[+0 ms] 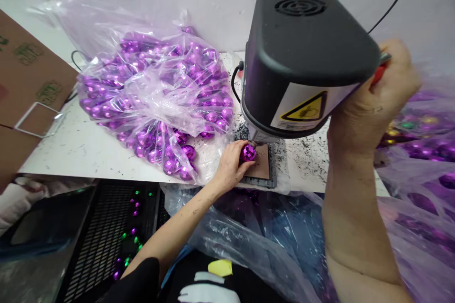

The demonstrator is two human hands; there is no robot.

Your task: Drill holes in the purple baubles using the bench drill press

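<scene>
My left hand (pixel 232 163) is closed around a shiny purple faceted ball (pixel 249 152), under the lower end of a black bench press machine (pixel 305 61). Beneath the ball lies a brown square pad (pixel 261 162) on a dark base plate (pixel 272 177). Raised at the right side of the machine, my right hand (pixel 382 90) is wrapped round a lever with a red part (pixel 378 75); most of its grip is hidden by the fingers. A yellow warning label (pixel 306 108) is on the machine's front.
A clear plastic bag of purple balls (pixel 159 90) spreads over the white table (pixel 117 154) at left. A cardboard box (pixel 28 85) stands beyond it. Dark flecks surround the machine. More bagged balls (pixel 426 147) lie at right, and a black crate (pixel 103 232) is below the table edge.
</scene>
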